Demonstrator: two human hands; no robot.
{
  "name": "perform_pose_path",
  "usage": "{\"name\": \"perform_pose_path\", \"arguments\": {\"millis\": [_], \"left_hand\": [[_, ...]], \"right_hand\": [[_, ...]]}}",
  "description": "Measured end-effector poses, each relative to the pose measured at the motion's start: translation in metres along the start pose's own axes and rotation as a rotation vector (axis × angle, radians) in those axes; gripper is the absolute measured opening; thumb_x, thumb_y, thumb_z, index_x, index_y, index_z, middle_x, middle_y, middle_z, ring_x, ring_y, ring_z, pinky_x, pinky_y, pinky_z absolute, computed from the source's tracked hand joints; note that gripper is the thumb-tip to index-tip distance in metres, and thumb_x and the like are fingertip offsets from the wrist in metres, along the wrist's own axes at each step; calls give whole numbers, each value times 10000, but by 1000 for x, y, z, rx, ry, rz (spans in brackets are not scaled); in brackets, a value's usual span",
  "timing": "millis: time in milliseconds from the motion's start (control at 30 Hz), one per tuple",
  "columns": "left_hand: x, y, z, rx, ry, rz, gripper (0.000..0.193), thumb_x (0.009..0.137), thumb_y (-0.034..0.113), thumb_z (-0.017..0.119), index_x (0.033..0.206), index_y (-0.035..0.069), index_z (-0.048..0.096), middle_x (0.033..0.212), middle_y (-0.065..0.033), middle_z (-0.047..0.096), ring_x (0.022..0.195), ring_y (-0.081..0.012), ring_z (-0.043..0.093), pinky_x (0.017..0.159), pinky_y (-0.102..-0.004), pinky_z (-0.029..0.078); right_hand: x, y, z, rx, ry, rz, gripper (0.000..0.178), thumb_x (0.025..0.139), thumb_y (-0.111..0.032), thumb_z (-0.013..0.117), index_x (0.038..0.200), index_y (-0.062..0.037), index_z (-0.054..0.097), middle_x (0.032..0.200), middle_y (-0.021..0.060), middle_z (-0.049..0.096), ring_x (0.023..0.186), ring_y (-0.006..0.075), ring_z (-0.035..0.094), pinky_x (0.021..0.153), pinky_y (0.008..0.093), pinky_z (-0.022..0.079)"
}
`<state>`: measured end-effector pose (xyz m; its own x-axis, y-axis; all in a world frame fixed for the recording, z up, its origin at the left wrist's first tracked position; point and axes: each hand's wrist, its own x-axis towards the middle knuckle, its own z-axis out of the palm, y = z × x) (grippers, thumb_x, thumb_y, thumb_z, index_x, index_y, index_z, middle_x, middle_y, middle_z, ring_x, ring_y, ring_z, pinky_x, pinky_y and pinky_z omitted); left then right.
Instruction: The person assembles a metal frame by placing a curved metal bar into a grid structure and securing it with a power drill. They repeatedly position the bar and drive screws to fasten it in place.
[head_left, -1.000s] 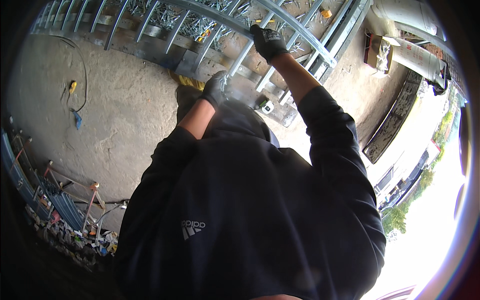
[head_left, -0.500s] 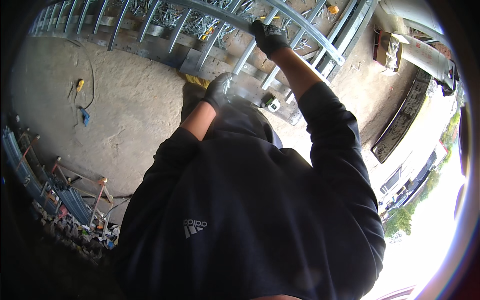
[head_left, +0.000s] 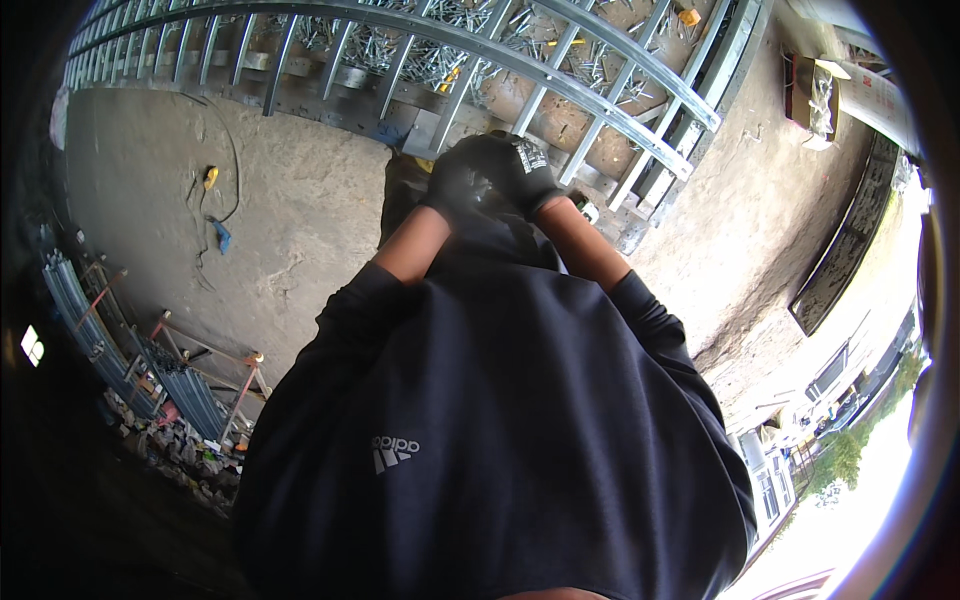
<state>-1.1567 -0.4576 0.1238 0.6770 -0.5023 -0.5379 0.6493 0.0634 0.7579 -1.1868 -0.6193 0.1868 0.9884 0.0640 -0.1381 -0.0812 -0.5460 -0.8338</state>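
Observation:
My left hand (head_left: pixel 456 182) and my right hand (head_left: pixel 524 172), both in dark work gloves, meet close in front of my body. Their fingers curl in toward each other, partly blurred; whatever lies between them is hidden. Just beyond the hands runs the near curved metal rail (head_left: pixel 560 77) of a ladder-like frame with several crossbars (head_left: pixel 458 98). Neither hand visibly touches that rail. Beside my right wrist, partly covered, is a small white-and-green object (head_left: pixel 588 209).
Loose screws or bolts (head_left: pixel 400 52) lie heaped behind the crossbars. On the floor at left are a yellow tool (head_left: pixel 211 178) and a blue one (head_left: pixel 221 236) with a cord. Metal profiles (head_left: pixel 190 395) are stacked lower left. A cardboard box (head_left: pixel 812 100) and a curved dark panel (head_left: pixel 843 240) lie right.
My right hand has let go of the curved rail and come back toward me, beside my left hand. The whole view has shifted slightly, with more of the frame in sight.

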Motion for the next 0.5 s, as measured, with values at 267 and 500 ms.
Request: {"name": "perform_pose_path", "arguments": {"millis": [267, 500], "left_hand": [[28, 14, -25, 34, -214, -32, 373, 1047, 336, 537, 1328, 121, 655, 1167, 6, 728, 946, -93, 680, 698, -246, 527], [51, 88, -52, -224, -276, -677, 317, 1002, 430, 642, 1103, 138, 715, 805, 17, 700, 588, -45, 592, 493, -204, 397]], "right_hand": [[18, -6, 10, -28, 144, 206, 160, 975, -191, 538, 1044, -99, 649, 867, 148, 706, 773, 372, 695, 674, 463, 534], [40, -8, 8, -319, 199, 238, 155, 897, -62, 557, 1030, -68, 635, 997, 160, 632, 840, 371, 669, 690, 457, 539]]}}
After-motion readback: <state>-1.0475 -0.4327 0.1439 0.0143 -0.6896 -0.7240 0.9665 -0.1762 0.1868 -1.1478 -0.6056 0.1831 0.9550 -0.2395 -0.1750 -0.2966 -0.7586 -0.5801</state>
